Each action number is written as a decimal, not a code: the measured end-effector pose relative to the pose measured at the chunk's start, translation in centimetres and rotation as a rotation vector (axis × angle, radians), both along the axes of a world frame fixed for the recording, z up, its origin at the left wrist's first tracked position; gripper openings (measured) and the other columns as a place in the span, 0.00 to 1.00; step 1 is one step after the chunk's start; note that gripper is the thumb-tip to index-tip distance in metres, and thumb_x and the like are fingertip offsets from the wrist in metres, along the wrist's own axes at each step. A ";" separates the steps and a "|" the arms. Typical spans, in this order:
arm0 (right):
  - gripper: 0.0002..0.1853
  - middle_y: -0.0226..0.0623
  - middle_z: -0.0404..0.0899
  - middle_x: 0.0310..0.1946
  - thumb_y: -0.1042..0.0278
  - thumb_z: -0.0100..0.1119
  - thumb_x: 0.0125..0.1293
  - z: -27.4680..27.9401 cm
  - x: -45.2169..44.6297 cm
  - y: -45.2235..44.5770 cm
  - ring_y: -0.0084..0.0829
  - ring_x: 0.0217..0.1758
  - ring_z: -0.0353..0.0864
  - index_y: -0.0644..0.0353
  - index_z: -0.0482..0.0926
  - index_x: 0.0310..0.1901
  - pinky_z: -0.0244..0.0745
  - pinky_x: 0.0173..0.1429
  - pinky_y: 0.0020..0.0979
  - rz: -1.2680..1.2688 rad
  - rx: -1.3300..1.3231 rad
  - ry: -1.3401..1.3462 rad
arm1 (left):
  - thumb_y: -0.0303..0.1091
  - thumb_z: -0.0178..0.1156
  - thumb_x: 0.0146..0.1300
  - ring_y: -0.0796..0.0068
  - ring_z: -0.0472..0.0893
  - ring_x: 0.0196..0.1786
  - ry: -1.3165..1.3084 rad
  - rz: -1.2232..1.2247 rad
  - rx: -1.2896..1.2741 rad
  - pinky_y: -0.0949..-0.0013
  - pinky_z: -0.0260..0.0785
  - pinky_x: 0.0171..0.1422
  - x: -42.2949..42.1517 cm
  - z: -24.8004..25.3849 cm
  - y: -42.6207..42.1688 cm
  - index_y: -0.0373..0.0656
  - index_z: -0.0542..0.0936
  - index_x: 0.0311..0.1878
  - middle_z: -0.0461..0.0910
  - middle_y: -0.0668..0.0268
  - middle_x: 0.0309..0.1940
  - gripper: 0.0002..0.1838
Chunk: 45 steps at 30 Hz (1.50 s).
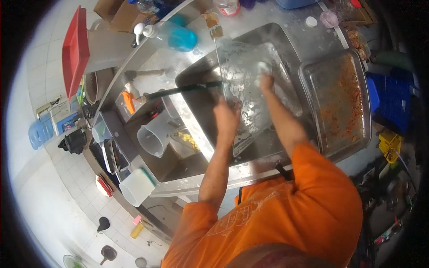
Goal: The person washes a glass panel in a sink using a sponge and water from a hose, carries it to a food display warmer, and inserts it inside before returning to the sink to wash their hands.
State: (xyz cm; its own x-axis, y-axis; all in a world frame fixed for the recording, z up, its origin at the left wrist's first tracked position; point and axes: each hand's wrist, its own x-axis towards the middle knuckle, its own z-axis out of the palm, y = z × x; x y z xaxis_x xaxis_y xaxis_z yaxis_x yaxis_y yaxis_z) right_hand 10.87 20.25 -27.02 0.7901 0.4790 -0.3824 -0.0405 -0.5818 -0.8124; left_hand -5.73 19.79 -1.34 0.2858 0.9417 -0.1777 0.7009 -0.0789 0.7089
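A clear, wet sheet or panel (pixel 243 62) stands tilted over the metal sink (pixel 286 40), with white suds on its surface. At its left edge my left hand (pixel 227 115) is closed on it. Over the panel's right part, my right hand (pixel 267 81) is closed round a small pale thing (pixel 263 68), blurred, that looks like a sponge or cloth. A pale metal tray (pixel 292 96) lies in the sink behind the panel. The dark green faucet pipe (pixel 185 88) reaches in from the left, its end near the panel's left edge.
A dirty metal tray (pixel 328 111) with orange residue sits right of the sink. Left are a second basin with a clear plastic jug (pixel 152 139), an orange-handled tool (pixel 128 102) and a teal soap bottle (pixel 182 39). A red tray (pixel 75 51) stands at upper left.
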 end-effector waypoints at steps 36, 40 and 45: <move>0.24 0.40 0.80 0.51 0.56 0.57 0.63 43.6 -17.6 -3.5 0.40 0.50 0.82 0.57 0.72 0.58 0.83 0.46 0.45 0.787 0.364 1.284 | 0.39 0.59 0.62 0.47 0.83 0.50 -0.299 -0.011 -0.044 0.52 0.75 0.54 -0.6 0.5 -8.8 0.37 0.79 0.51 0.82 0.46 0.47 0.18; 0.20 0.40 0.78 0.50 0.61 0.58 0.64 42.0 -32.3 -0.6 0.39 0.51 0.80 0.56 0.72 0.56 0.78 0.51 0.43 1.175 0.057 1.482 | 0.39 0.59 0.62 0.47 0.81 0.52 -0.449 -0.048 -0.027 0.52 0.73 0.56 0.1 0.1 -9.0 0.36 0.77 0.53 0.80 0.45 0.49 0.20; 0.21 0.45 0.70 0.59 0.57 0.50 0.74 47.7 -55.9 0.4 0.48 0.58 0.76 0.56 0.65 0.63 0.73 0.62 0.54 1.419 0.019 1.629 | 0.39 0.60 0.61 0.46 0.79 0.54 -0.563 -0.079 -0.023 0.51 0.71 0.58 0.2 -0.1 -8.2 0.35 0.74 0.55 0.78 0.44 0.52 0.23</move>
State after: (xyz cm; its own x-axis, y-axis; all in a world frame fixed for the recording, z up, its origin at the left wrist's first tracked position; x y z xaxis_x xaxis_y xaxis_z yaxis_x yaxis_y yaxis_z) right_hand -44.98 20.62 20.65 -0.9390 0.3046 -0.1595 -0.1821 -0.8340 -0.5209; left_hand -5.48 11.61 -1.48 0.4120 0.9112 0.0024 0.2067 -0.0960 0.9737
